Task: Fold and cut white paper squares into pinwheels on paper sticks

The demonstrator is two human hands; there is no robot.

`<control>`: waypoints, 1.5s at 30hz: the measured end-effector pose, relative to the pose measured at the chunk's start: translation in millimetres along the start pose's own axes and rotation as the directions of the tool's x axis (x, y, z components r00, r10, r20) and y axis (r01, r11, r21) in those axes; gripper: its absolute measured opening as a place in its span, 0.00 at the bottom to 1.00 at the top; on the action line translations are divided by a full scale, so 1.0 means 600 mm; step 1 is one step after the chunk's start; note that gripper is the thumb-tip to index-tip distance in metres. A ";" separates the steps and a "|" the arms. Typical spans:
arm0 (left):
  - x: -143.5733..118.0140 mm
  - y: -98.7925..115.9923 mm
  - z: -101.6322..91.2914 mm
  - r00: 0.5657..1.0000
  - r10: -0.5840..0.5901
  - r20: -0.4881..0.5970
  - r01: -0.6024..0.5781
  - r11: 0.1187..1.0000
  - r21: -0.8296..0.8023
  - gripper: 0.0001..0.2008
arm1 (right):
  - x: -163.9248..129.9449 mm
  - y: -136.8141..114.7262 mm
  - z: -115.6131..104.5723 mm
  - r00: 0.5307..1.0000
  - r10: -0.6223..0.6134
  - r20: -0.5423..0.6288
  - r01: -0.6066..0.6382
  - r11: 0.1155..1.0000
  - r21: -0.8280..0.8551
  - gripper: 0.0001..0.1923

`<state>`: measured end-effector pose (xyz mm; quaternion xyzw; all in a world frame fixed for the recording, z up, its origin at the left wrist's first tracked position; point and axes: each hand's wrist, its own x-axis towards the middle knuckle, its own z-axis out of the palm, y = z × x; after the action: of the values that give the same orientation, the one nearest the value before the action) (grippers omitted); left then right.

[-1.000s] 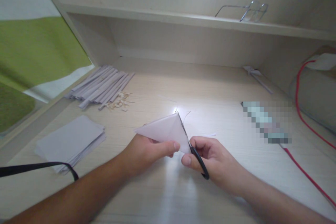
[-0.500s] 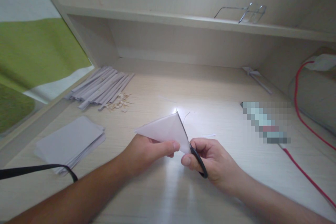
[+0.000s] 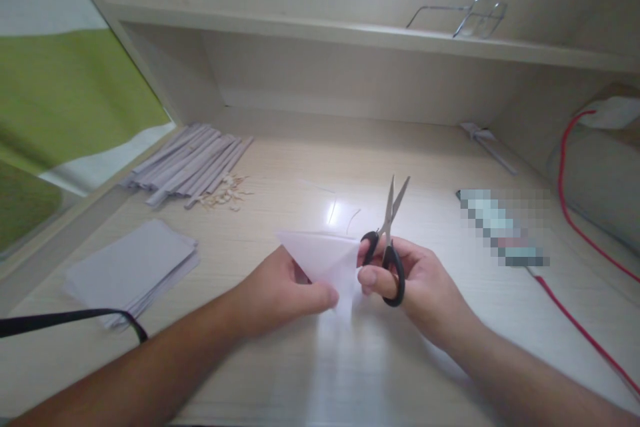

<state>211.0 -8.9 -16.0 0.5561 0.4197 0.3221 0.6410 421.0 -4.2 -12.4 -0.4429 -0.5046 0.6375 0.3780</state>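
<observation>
My left hand [image 3: 283, 293] pinches a folded white paper triangle [image 3: 323, 257] just above the wooden desk [image 3: 320, 347]. My right hand [image 3: 417, 283] grips black-handled scissors [image 3: 387, 240] with fingers through the loops. The blades point up and away, slightly apart, clear of the paper's right edge. A few thin paper slivers [image 3: 345, 213] lie on the desk behind the triangle.
A stack of white sheets [image 3: 130, 267] lies at the left, with a bundle of folded paper strips [image 3: 190, 163] and small scraps [image 3: 225, 197] behind it. A blurred object [image 3: 503, 227] and red cable [image 3: 575, 233] are at the right. Glasses [image 3: 463, 17] rest on the shelf. A black strap [image 3: 70, 320] crosses lower left.
The scissors have left the paper's edge and swung upright with blades apart. The paper triangle has dropped lower and flatter in my left hand.
</observation>
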 end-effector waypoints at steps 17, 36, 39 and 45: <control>0.002 0.005 -0.007 0.983 0.081 -0.163 -0.101 0.987 -0.125 0.19 | -0.003 0.007 -0.004 0.989 0.092 0.114 -0.097 0.994 0.042 0.09; 0.002 0.007 -0.017 0.948 0.183 -0.260 -0.177 0.983 0.048 0.15 | -0.008 -0.004 -0.001 0.968 0.141 0.210 -0.126 0.989 -0.084 0.17; -0.002 0.012 -0.019 0.924 0.198 -0.327 -0.186 0.980 0.066 0.13 | -0.012 -0.002 0.000 0.936 0.212 0.282 -0.186 0.976 -0.113 0.18; -0.003 0.018 -0.017 0.901 0.206 -0.382 -0.182 0.978 0.100 0.12 | -0.015 0.003 0.000 0.931 0.244 0.271 -0.215 0.968 -0.131 0.19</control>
<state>201.7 -4.2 -5.3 0.5393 0.4911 0.4755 0.4918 423.5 -12.9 -12.6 -0.4207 -0.5295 0.7084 0.2018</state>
